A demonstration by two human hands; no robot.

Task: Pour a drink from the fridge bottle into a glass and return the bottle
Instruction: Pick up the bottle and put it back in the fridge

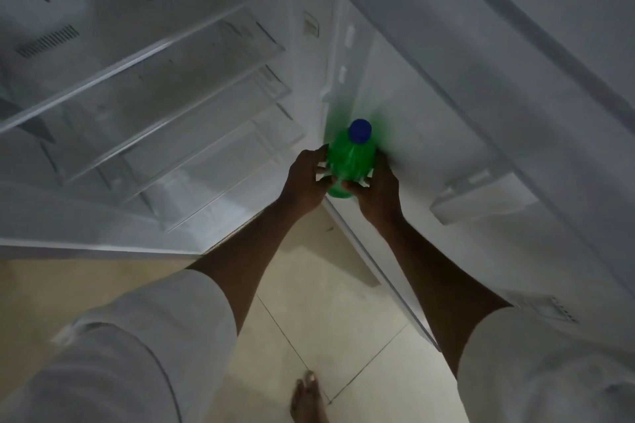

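Bottle work is judged to be at the fridge, though whether the drink has yet been poured cannot be told, since no glass is in view. Nearest the camera, a bare foot (307,398) is seen on the tiled floor (343,336), and white sleeves (144,336) cover both upper arms. Farther out, the left hand (305,178) and the right hand (376,189) are brought close together, and each is curled round one side of the green bottle (348,156), which is clamped between them. The bottle is held upright, its blue cap (359,130) on top, low down at the corner where the open door (481,113) meets the cabinet. Whether its base rests on a door shelf or hangs free cannot be told.

For the step to be done well, the bottle should be kept upright and the two-handed hold kept low on the body, so that the slick plastic is not squeezed out of the fingers. The cap should be checked for tightness. Beyond the hands, glass shelves (147,79) are seen inside the fridge, and a door bin (481,197) juts out just right of the bottle; it should be cleared carefully.
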